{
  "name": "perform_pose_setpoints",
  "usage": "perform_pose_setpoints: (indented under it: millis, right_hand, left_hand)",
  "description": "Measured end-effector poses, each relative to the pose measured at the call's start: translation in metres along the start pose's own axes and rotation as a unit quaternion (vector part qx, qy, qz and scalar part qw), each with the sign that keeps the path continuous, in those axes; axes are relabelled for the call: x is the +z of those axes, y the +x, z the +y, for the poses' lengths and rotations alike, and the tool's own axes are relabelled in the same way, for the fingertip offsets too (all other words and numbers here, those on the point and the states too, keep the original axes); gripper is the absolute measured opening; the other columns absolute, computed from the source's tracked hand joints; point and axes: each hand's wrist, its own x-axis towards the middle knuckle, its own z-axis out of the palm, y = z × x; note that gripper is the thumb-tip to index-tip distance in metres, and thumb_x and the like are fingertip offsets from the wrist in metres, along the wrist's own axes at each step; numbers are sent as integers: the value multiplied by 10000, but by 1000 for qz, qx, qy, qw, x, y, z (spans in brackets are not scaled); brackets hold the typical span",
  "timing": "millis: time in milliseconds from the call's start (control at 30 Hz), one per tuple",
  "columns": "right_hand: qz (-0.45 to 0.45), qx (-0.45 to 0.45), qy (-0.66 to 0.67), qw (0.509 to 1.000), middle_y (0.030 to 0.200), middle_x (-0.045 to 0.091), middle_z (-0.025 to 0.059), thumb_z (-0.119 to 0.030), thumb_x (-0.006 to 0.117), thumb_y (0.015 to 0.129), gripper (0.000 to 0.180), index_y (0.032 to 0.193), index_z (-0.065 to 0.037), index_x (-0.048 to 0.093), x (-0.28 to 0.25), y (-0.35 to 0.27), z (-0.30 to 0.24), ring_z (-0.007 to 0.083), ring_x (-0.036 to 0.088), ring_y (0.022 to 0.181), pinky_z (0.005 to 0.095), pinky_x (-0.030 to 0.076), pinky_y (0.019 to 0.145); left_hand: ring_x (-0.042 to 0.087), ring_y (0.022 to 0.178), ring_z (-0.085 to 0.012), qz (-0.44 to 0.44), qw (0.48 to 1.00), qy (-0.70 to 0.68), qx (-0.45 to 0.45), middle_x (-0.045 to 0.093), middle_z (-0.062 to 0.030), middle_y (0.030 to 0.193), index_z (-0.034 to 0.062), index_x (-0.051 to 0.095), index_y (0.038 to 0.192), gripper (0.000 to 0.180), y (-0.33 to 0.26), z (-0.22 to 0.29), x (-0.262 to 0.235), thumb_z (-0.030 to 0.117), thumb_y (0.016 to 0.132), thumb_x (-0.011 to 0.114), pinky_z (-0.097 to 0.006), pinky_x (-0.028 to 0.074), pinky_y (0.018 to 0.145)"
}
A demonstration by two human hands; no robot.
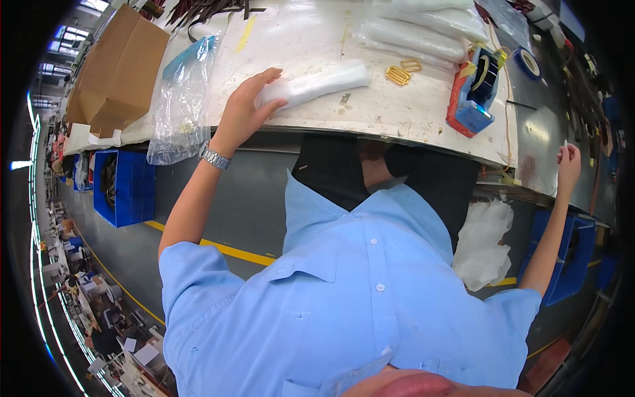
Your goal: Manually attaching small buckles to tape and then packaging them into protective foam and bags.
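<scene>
A long white roll wrapped in clear plastic (324, 82) lies on the white worktable. My left hand (248, 106) grips its left end, thumb on the near side and fingers on the far side. Out at the far right, my right hand (568, 164) is closed in a pinch above a metal-topped surface. A tiny pale tip shows at its fingers, too small to name. Two gold slider buckles (398, 75) rest on the table to the right of the roll.
A blue and red tape dispenser (473, 96) stands near the table's right edge. More plastic-wrapped rolls (417, 36) are piled at the back. Left are clear plastic bags (182, 106) and a cardboard box (122, 66). Blue bins (124, 188) stand below; a tape roll (527, 64) lies right.
</scene>
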Motion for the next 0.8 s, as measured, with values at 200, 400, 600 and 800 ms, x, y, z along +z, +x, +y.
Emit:
perform_pose_setpoints:
  millis: [200,400,600,800]
  right_hand:
    - [-78,-56,193,976,930,608,-38,-146,590,1128,297,1370,-2,683,29,-148,-252,22,447,734,203,388,654]
    - [-278,-107,261,918,1031,718,27,-137,619,1106,220,1166,44,727,123,-224,-397,102,583,848,266,478,798]
    - [-296,-288,143,899,961,731,166,-186,660,1052,210,1104,-1,744,224,-193,-450,317,682,881,397,527,819]
    - [-329,-361,49,871,979,745,172,-241,651,1045,238,1090,-34,760,261,-195,-470,385,706,940,480,544,833]
  left_hand:
    - [658,1233,-338,-58,998,18,-27,732,-144,1280,50,689,1371,529,11,4,13,114,867,839,-416,530,1053]
    - [648,1180,-361,39,984,136,111,727,-128,1196,40,689,1222,385,23,-3,14,32,852,796,-462,539,1019]
    - [642,1251,-348,78,996,19,41,734,-113,1267,48,692,1168,342,3,-3,24,-6,845,790,-449,518,1084]
    - [637,1290,-354,119,992,-8,48,744,-109,1298,30,721,1007,175,-9,-6,31,19,854,803,-461,502,1114]
